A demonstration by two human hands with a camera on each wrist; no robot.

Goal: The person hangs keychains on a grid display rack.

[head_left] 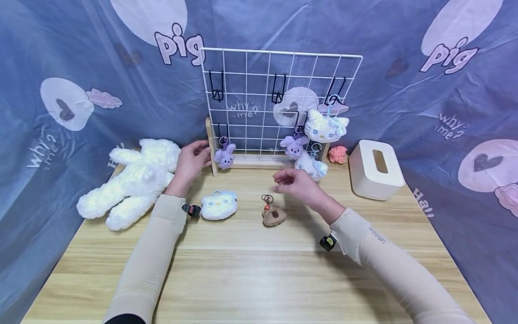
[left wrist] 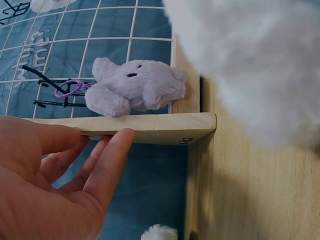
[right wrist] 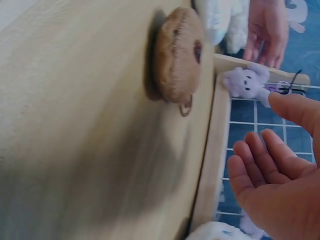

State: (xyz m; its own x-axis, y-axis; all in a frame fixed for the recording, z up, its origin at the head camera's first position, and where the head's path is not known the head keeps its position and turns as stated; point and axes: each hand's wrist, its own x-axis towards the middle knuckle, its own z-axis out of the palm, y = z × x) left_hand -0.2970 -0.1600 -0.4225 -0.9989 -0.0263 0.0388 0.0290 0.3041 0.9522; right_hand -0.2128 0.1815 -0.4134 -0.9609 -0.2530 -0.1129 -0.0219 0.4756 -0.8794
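The fingers [left wrist: 112, 162] of your left hand [head_left: 192, 159] were nearly straight and spread, their tips against the wooden post [head_left: 212, 146] at the left end of the wire rack [head_left: 246, 93], without wrapping round it. Your right hand [head_left: 297, 182] hung just right of centre in the frame, its fingers loosely bent, the thumb well apart, with nothing in its hold.

Right beside the post, the left purple plush [head_left: 225, 156] dangled from the rack. Above your right hand, the right purple plush [head_left: 294, 146] and the upper white plush [head_left: 327, 126] hung at the rack's right side, while the lower white plush [head_left: 310, 165] sat behind that hand, partly hidden. Black hooks [head_left: 278, 96] lined the rack's upper part.

The brown plush [head_left: 274, 216], with its rings, lay on the table [head_left: 251, 279] at the centre of the frame, near your right hand but apart from it. Left of it lay the white face plush [head_left: 219, 207].

Farther out, a big white plush [head_left: 139, 180] sprawled at the left of the frame; at the right stood a white tissue box [head_left: 376, 175], with a coral fuzzy thing [head_left: 337, 154] just beside it. Blue printed cloth [head_left: 396, 112] hung behind everything.
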